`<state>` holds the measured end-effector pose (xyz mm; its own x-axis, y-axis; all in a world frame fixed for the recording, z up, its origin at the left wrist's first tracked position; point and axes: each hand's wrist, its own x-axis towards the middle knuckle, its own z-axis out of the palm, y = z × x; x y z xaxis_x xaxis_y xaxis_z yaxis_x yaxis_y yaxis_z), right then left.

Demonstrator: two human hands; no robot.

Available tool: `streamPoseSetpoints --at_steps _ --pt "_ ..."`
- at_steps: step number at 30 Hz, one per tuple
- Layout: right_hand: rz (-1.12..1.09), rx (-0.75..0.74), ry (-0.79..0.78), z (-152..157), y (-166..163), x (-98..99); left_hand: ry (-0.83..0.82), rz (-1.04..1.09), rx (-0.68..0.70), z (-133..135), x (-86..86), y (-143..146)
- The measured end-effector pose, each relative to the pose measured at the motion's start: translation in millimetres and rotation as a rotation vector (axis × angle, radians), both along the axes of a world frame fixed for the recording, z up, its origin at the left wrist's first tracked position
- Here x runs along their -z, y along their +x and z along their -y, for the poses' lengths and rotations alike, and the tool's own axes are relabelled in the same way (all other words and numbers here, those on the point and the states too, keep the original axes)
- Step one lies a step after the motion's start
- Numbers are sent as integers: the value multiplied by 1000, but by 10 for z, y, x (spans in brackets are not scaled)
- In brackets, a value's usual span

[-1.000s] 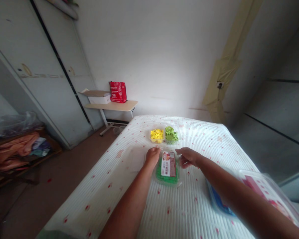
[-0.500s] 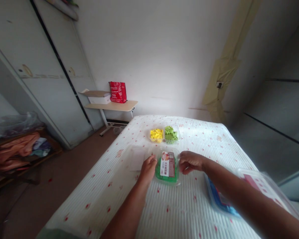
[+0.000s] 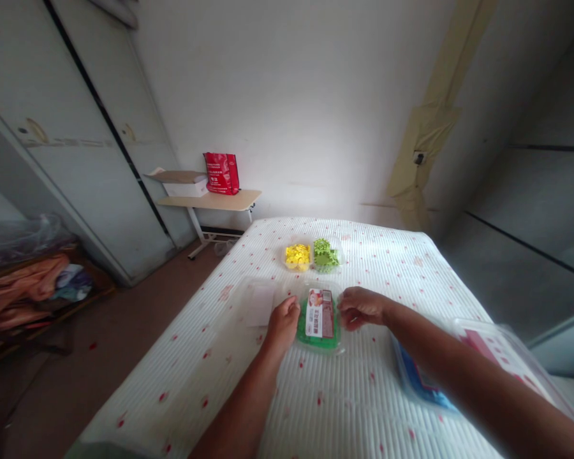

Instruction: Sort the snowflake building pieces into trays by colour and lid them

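Note:
A clear plastic container (image 3: pixel 318 343) with green contents and a printed label on its lid lies flat on the bed-like padded surface in front of me. My left hand (image 3: pixel 284 319) pinches its left edge, thumb on top. On the opposite side, my right hand (image 3: pixel 361 308) has its fingers curled at the upper right edge, slightly blurred. Beyond it, a clear tray holds yellow pieces (image 3: pixel 297 256) on the left and light green pieces (image 3: pixel 325 255) on the right. An opened transparent lid with a pale label (image 3: pixel 261 305) rests just left of my left hand.
Under my right forearm sits a blue-filled container (image 3: pixel 416 376), next to a clear lid with a pink and white label (image 3: pixel 507 357). At the back left, a small table (image 3: pixel 224 201) carries a white box (image 3: pixel 186 188) and a red bag (image 3: pixel 222 173).
My view has shifted slightly. Both hands stay at the container's two sides, and the right-hand fingers have moved a little along its right edge. The container lies where it was.

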<state>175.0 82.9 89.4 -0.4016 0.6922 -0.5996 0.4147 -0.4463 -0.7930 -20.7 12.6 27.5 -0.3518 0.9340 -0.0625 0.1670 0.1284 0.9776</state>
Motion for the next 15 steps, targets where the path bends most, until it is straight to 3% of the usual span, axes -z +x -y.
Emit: streamPoseSetpoints --at_steps 15 --pt "152 117 180 144 -144 -32 104 -110 14 79 -71 2"
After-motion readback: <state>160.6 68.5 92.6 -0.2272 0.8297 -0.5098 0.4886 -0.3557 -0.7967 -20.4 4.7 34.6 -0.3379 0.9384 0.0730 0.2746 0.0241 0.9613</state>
